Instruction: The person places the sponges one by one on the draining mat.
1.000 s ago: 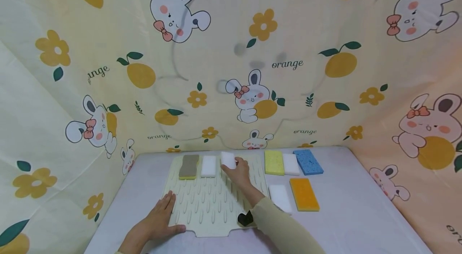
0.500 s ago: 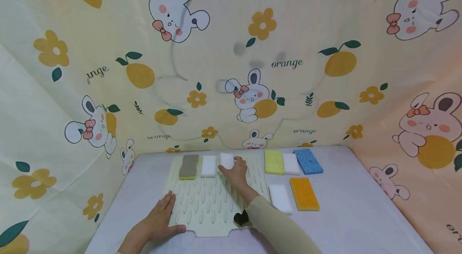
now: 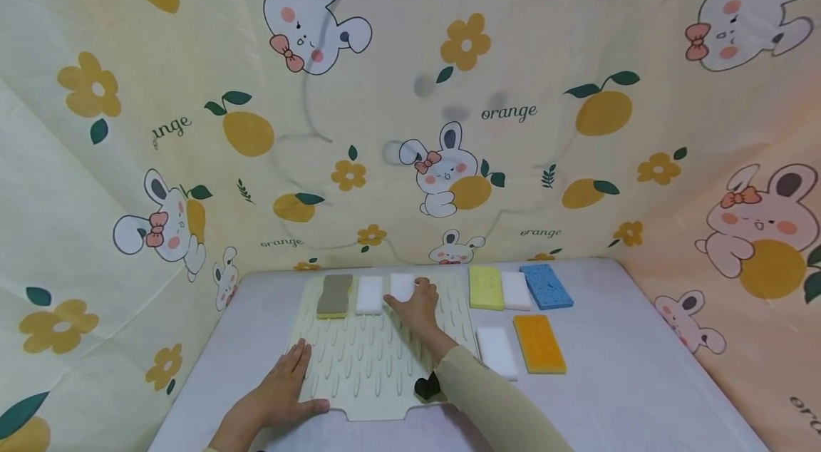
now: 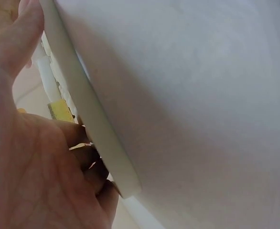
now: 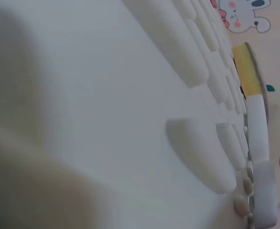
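- Ridged mat [image 3: 375,403] bears a grey-and-yellow sponge [image 3: 334,295] and two white sponges [image 3: 369,295]
- Right hand [image 3: 418,308]: thumb and fingers spread beside one white sponge
- Left hand [image 3: 282,389]: straight fingers on mat's edge

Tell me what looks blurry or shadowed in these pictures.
Head view: faint shadows on the curtain, orange sponge fairly sharp; left wrist view: soft shadow on the table beside the mat; right wrist view: lower-left shape badly blurred, ridges clearer.

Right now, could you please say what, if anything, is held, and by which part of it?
The left grip only rests on the mat; whether the right grip pinches the near end of the adjacent white sponge is unclear.
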The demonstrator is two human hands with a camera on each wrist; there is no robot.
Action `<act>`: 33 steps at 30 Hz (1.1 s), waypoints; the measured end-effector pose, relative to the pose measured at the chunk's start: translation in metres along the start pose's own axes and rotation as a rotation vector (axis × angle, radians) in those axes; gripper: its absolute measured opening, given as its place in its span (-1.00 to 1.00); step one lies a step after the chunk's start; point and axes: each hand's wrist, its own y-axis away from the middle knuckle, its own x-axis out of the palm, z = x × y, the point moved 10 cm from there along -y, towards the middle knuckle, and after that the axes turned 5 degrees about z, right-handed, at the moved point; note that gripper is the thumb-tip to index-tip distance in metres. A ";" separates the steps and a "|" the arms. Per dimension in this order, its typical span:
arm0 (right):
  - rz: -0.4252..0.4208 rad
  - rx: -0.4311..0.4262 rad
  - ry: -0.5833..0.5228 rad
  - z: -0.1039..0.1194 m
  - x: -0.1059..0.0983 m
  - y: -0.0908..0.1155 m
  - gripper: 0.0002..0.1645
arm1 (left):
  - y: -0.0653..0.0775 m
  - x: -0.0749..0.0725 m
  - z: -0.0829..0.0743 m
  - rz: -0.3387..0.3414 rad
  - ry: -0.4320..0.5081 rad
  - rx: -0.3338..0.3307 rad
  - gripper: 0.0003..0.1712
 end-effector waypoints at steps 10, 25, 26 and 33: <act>0.034 0.006 -0.008 0.002 0.000 -0.002 -0.01 | 0.000 -0.004 -0.001 -0.010 -0.007 0.018 0.47; 0.107 -0.066 -0.095 0.009 -0.020 0.005 -0.15 | -0.002 0.001 0.002 -0.002 -0.019 0.014 0.46; 0.115 -0.074 -0.098 0.010 -0.022 0.006 -0.15 | -0.003 0.002 0.002 0.000 -0.025 0.012 0.47; 0.163 -0.155 -0.136 0.016 -0.043 0.008 -0.14 | -0.003 0.003 0.000 0.003 -0.022 0.011 0.48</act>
